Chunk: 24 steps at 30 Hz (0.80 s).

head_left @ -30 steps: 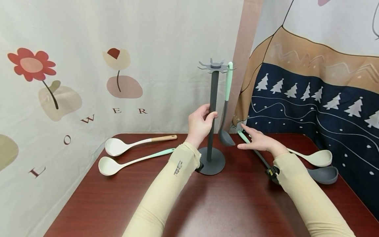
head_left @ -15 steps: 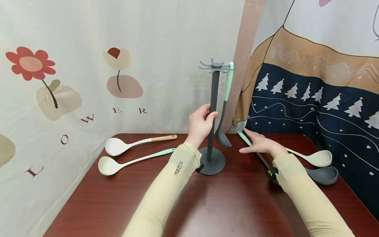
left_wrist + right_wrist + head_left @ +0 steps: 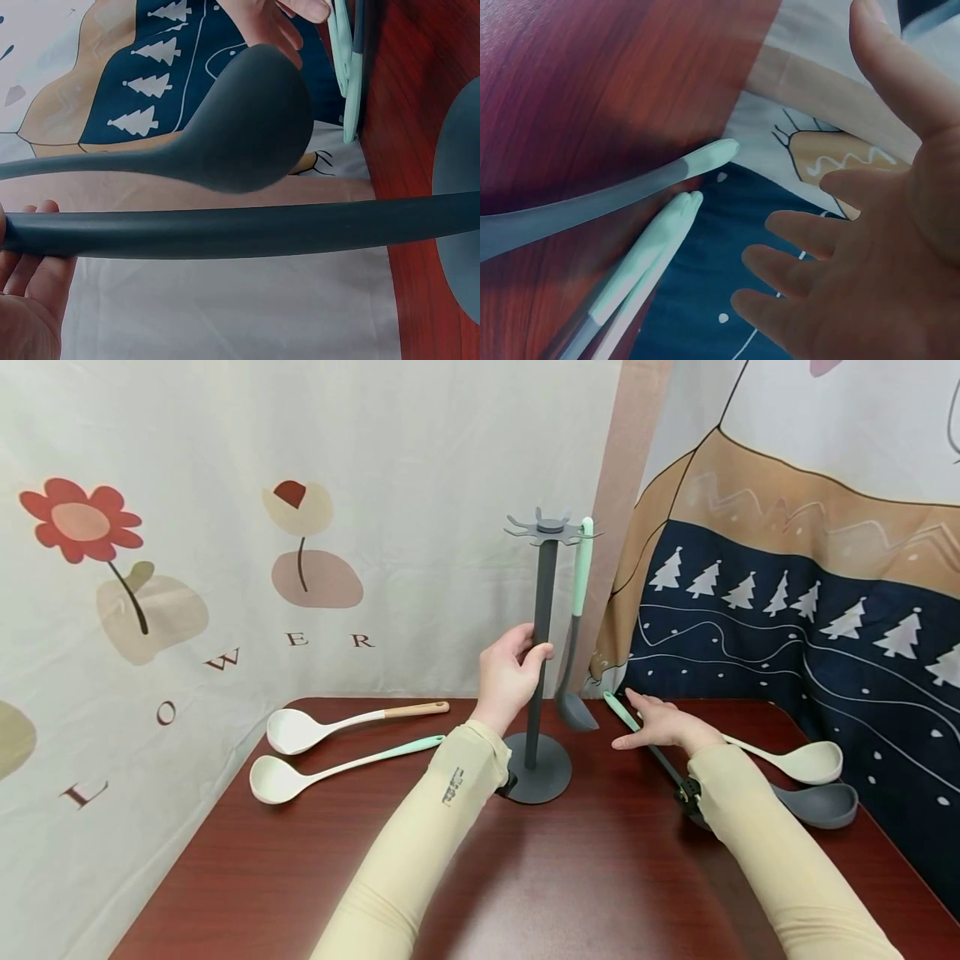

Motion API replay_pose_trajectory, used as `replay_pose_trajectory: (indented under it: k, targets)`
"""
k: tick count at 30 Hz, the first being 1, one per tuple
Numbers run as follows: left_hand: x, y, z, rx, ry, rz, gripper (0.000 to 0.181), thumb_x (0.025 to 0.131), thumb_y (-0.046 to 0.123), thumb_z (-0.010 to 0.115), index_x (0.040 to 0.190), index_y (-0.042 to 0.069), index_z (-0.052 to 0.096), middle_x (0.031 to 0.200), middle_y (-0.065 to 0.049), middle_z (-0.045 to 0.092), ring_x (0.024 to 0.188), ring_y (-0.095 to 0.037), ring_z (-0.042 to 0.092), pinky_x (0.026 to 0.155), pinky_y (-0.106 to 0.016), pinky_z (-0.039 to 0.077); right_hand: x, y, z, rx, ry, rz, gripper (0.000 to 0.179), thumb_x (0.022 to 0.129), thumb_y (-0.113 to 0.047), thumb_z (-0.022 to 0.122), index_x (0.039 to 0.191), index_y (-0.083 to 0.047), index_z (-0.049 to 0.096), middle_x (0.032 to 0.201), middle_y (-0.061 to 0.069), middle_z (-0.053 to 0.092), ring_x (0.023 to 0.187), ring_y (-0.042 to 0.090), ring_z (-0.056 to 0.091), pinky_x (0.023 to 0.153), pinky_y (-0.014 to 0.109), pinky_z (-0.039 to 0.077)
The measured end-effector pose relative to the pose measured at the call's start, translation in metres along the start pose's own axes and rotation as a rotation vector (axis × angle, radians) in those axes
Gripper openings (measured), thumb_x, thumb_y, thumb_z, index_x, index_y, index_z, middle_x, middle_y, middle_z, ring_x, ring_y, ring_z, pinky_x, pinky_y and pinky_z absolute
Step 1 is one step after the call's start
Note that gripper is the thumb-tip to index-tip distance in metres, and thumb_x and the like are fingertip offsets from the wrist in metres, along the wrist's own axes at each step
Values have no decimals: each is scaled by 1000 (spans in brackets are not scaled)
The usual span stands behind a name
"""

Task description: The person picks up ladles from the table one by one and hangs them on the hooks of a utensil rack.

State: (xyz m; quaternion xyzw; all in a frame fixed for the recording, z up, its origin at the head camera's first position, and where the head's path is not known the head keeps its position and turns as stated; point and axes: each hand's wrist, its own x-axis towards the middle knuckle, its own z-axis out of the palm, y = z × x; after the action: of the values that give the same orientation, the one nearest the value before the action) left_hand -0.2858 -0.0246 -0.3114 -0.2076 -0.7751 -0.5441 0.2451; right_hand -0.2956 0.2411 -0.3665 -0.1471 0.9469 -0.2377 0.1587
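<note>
one green-ended grey handle [image 3: 622, 192] lies on the red-brown tabletop [image 3: 615, 90]. beside it, two pale handles [image 3: 639, 260] converge at their tips, before a dark blue cloth [image 3: 682, 300]. right hand [image 3: 885, 259]: fingers extended, thumb apart, clear of all three handles.

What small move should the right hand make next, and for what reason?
Probably the right hand should lower a little and pinch the green handle of the nearest lying ladle. This hand is open, holds nothing and is close to it, while the left hand grips the stand, where a hanging ladle already has its place.
</note>
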Motion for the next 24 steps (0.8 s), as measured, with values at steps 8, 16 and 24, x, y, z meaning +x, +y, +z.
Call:
replay_pose_trajectory:
  k: [8, 16, 24]
  targets:
    - [-1, 0, 0, 6, -6, -1, 22, 95, 14, 67, 113, 2, 69, 94, -4, 75, 83, -10, 71, 71, -26, 54, 3, 5, 3, -64, 7, 53, 105, 83, -40, 78, 151, 12, 17, 151, 41, 20, 135, 60, 18, 107, 69, 22]
    - [0, 1, 0, 7, -9, -8, 17, 96, 14, 67, 110, 6, 70, 92, -2, 75, 84, -15, 72, 73, -26, 54, 7, 10, 4, -103, 17, 75, 102, 81, -40, 79, 149, 13, 23, 148, 40, 27, 133, 59, 25, 106, 66, 27]
    - [0, 2, 0, 4, -3, -14, 15, 95, 13, 67, 109, 8, 70, 92, -2, 75, 83, -11, 71, 72, -26, 53, 9, 13, 6, -100, 8, 91, 99, 83, -36, 79, 148, 14, 24, 147, 41, 29, 134, 55, 29, 108, 63, 28]
